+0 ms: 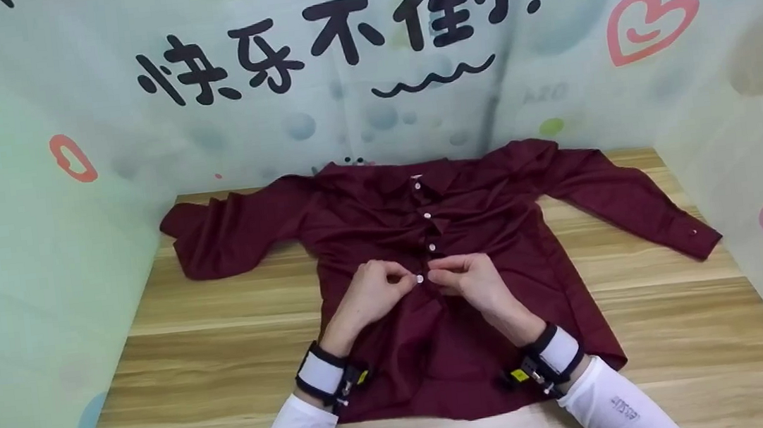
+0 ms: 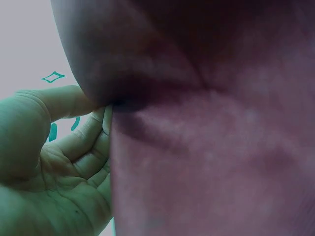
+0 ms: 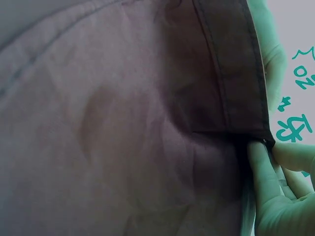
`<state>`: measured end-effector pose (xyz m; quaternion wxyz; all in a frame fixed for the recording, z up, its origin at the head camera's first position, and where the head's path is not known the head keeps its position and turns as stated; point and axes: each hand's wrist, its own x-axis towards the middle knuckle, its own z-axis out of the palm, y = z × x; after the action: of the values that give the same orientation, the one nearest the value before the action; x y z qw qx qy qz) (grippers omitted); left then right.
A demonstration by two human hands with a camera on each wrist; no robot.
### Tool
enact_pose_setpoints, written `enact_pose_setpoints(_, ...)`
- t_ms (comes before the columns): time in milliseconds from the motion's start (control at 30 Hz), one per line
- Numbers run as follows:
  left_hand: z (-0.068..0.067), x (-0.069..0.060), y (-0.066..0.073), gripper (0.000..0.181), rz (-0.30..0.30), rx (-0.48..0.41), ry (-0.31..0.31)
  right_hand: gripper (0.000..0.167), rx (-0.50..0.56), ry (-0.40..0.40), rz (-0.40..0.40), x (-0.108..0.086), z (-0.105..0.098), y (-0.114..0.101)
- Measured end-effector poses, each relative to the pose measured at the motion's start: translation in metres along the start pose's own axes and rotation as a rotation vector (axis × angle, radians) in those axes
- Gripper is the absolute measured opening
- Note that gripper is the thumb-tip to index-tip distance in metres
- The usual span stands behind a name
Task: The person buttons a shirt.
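A dark red button-up shirt (image 1: 375, 222) lies front up with its collar at the far side and both sleeves spread. My left hand (image 1: 370, 293) pinches the cloth of its front opening beside a white button (image 1: 419, 279). Just across from it, my right hand (image 1: 481, 288) pinches the other front edge. In the left wrist view, thumb and fingertips of the left hand (image 2: 64, 157) squeeze a fold of cloth. The right wrist view has the right hand (image 3: 283, 196) gripping the stitched front band (image 3: 236, 69); cloth hides part of its fingers.
The shirt rests on a wood-grain table (image 1: 214, 373). Printed backdrop cloth (image 1: 372, 123) rises behind the table and along both sides. Farther up the front opening are several white buttons, one near the collar (image 1: 438, 178). The right sleeve cuff (image 1: 699, 237) reaches toward the table's right edge.
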<state>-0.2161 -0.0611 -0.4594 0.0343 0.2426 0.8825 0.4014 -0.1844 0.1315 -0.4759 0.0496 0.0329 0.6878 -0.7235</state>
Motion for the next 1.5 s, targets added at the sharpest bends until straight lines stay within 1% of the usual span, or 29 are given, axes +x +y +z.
enact_pose_setpoints(167,0.001,0.000,0.002,0.014,0.007,-0.008,0.004,0.031,-0.015,0.007,-0.008,0.000,0.002,0.000)
enact_pose_setpoints(300,0.003,0.000,0.003,0.013,-0.004,-0.010,0.013,0.032,-0.030,0.023,-0.010,0.000,0.003,0.000)
enact_pose_setpoints(400,0.006,-0.001,0.004,0.013,-0.017,0.013,0.032,0.033,-0.038,0.037,-0.021,-0.001,0.004,0.000)
enact_pose_setpoints(600,0.010,-0.001,0.008,0.012,0.000,0.064,0.081,0.030,-0.044,0.060,-0.038,-0.003,0.004,-0.001)
enact_pose_setpoints(700,0.010,-0.002,0.008,0.012,-0.002,0.058,0.082,0.026,-0.042,0.030,-0.049,-0.002,0.003,-0.001)
enact_pose_setpoints(800,0.008,-0.002,0.006,0.013,0.003,0.029,0.068,0.025,-0.040,-0.031,-0.071,-0.001,0.001,-0.001)
enact_pose_setpoints(933,0.004,-0.002,0.002,0.013,0.008,-0.027,0.037,0.029,-0.097,-0.109,-0.126,0.001,-0.003,0.000)
enact_pose_setpoints(1067,0.003,-0.002,-0.002,0.012,0.026,-0.068,0.004,0.030,-0.172,-0.153,-0.197,0.004,-0.005,0.002)
enact_pose_setpoints(1167,0.003,-0.002,-0.003,0.012,0.041,-0.075,-0.022,0.029,-0.218,-0.179,-0.264,0.002,-0.004,0.000)
enact_pose_setpoints(1267,0.004,-0.002,-0.004,0.013,0.053,-0.073,-0.044,0.025,-0.268,-0.185,-0.331,-0.004,-0.001,-0.008)
enact_pose_setpoints(1367,0.006,-0.002,-0.003,0.014,0.067,-0.070,-0.050,0.023,-0.320,-0.169,-0.382,-0.011,0.003,-0.018)
enact_pose_setpoints(1500,0.007,-0.002,-0.003,0.015,0.100,-0.039,-0.024,0.021,-0.372,-0.143,-0.428,-0.014,0.006,-0.022)
